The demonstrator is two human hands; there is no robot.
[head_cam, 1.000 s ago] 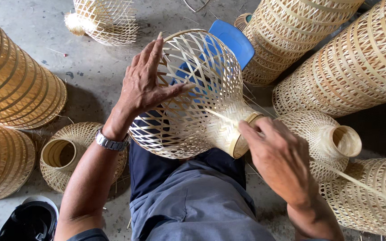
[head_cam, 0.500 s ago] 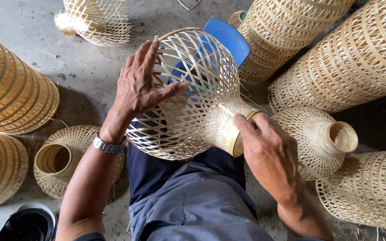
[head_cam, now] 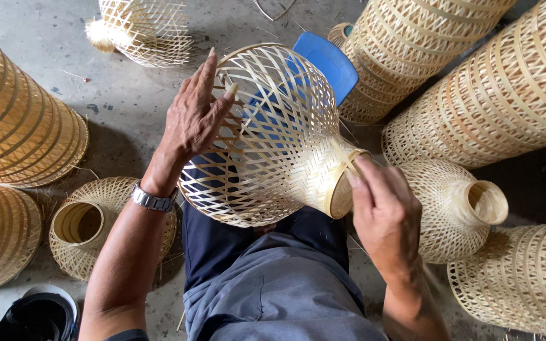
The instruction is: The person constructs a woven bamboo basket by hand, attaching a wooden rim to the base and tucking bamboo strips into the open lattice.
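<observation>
The woven bamboo lampshade [head_cam: 266, 136] lies on its side above the person's lap, its open lattice bulb under the left hand [head_cam: 192, 117] and its tightly woven neck at the right hand [head_cam: 383, 218]. The left hand is spread flat over the lattice, fingers extended, thumb pressed onto a strip; it steadies rather than grips. The right hand is curled about the neck rim, fingertips at the mouth; whether a loose strip is pinched there cannot be told. In my judgement the rim is being finished, and it would be done well by keeping the left palm's pressure spread over several strips so the lattice does not buckle, and by turning the piece in small steps while the right fingers work the edge. Beyond the right hand lie a smaller finished shade [head_cam: 453, 208] and large woven cylinders [head_cam: 494, 95]; beyond the left, another shade [head_cam: 93, 221] on the concrete floor [head_cam: 115, 95]. A blue stool [head_cam: 330, 60] shows past the lattice.
</observation>
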